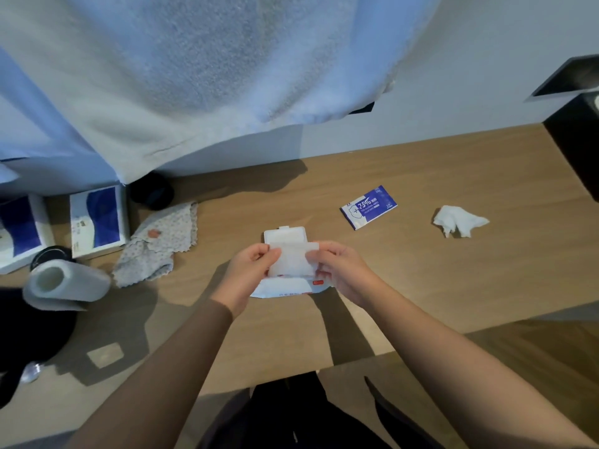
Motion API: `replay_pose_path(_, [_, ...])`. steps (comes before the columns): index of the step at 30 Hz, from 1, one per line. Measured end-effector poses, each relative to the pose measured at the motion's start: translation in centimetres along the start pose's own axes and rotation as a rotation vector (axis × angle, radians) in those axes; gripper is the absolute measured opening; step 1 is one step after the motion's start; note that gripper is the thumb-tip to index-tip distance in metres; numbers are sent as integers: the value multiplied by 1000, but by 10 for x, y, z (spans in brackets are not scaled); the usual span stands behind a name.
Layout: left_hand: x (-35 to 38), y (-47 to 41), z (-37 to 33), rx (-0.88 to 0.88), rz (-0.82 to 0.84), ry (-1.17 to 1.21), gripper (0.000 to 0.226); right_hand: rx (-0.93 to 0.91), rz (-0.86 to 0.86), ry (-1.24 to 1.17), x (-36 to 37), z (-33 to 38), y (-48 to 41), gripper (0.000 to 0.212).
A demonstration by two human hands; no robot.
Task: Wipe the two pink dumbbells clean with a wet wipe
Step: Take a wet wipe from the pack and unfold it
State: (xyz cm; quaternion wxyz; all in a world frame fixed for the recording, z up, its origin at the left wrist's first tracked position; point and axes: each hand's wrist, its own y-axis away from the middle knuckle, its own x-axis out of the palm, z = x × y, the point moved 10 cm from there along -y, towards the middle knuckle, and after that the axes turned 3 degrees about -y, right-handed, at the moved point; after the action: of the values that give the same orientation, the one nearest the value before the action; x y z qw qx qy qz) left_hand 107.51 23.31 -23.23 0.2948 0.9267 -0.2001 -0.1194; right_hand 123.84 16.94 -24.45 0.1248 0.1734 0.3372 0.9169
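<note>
A white wet wipe [293, 259] is stretched flat between my two hands above the middle of the wooden table. My left hand [251, 270] pinches its left edge and my right hand [337, 268] pinches its right edge. Beneath them lies a white wipe pack [285, 288] with its flip lid [285, 233] standing open at the far side. No pink dumbbell shows anywhere in the head view.
A blue alcohol-wipe sachet [368, 206] and a crumpled white wipe [458, 220] lie to the right. On the left are a patterned cloth [158, 246], a paper towel roll [64, 283], two blue-and-white boxes [97, 220] and dark round objects. A large towel [207, 76] hangs over the far edge.
</note>
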Motion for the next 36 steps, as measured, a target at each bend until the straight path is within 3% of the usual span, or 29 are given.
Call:
replay_pose_path(3, [2,9,-2,26,-66,29,20,53,31,-83,9,-14,8,16])
replay_pose_path(8, [0,28,-19,152,-319,-317,29,-235,-314,218,2,2,23,33])
replay_pose_path(17, [22,41,-37,251,-269,-299,28,-476,-607,309,-11,17,74,33])
replay_pose_path(22, [46,60,-41,408,-56,-299,27,-496,-795,244,-18,-7,114,33])
replay_pose_path(27, [74,79,-17,237,229,-239,23,-530,-981,90,-14,-51,175,36])
replay_pose_path(31, [107,107,10,213,431,-425,31,-547,-1118,55,-9,-79,229,34])
replay_pose_path(36, [150,149,30,425,561,-660,39,-493,-1279,-36,-15,-129,284,30])
